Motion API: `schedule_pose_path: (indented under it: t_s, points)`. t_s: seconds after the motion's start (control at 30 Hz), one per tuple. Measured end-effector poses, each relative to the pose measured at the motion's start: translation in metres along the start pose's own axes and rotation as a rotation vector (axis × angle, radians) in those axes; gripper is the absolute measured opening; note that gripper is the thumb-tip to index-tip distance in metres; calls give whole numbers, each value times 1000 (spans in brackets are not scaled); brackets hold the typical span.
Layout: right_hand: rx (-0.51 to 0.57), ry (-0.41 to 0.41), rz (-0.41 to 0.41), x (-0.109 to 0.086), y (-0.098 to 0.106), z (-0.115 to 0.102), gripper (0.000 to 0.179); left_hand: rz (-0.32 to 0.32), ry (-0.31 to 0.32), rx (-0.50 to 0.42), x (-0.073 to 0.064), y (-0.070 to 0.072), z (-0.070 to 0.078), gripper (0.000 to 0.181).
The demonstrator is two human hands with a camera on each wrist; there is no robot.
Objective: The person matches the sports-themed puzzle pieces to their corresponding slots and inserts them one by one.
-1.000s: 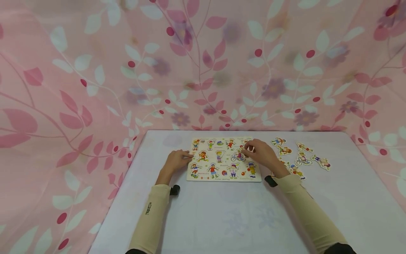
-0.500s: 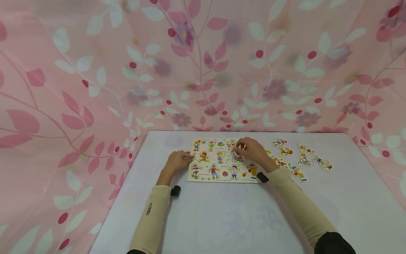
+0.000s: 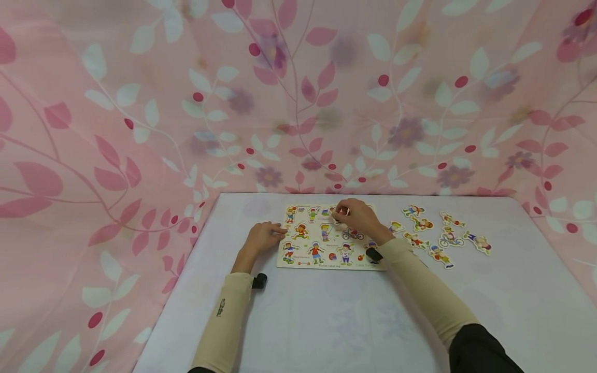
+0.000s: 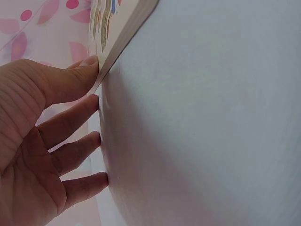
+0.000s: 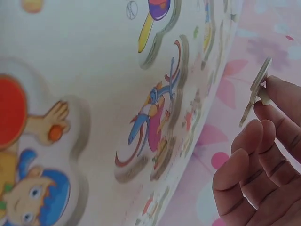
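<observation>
A flat puzzle board (image 3: 359, 267) printed with children playing sports lies on the table. My left hand (image 3: 261, 239) is at its left edge; in the left wrist view the thumb (image 4: 77, 82) rests against the board's edge while the other fingertips touch the white cloth. My right hand (image 3: 361, 217) is over the upper right part of the board. In the right wrist view its thumb and finger pinch a thin puzzle piece (image 5: 256, 92) by a small knob on its back, the piece tilted and apart from the board. The piece's picture is turned away.
Several loose puzzle pieces lie right of the board, among them a cyclist piece (image 3: 450, 237), a far-right figure piece (image 3: 478, 242) and a nearer figure piece (image 3: 440, 256). A white cloth (image 3: 326, 321) covers the table. A pink floral curtain (image 3: 298, 103) hangs behind.
My right hand has moved left across the board with the puzzle piece, from the right side toward the upper middle. My left hand has stayed at the board's left edge.
</observation>
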State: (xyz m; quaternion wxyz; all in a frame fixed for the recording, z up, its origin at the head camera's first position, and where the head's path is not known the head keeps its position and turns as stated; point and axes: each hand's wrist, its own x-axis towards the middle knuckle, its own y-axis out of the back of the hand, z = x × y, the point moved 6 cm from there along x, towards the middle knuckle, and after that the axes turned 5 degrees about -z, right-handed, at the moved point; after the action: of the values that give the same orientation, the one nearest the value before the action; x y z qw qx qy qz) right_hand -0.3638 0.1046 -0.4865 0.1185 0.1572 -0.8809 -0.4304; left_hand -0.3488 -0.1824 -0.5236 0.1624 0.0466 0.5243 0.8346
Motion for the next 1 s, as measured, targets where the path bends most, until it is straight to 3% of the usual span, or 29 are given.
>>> schedule_pose_path:
  t_s: [0.77, 1.0]
  points:
    - [-54, -1, -22, 43, -23, -15, 19, -5, 19, -23, -1, -2, -3, 20]
    - [-81, -45, -32, 50, -30, -19, 20, -6, 18, -33, 1, -2, -2, 20]
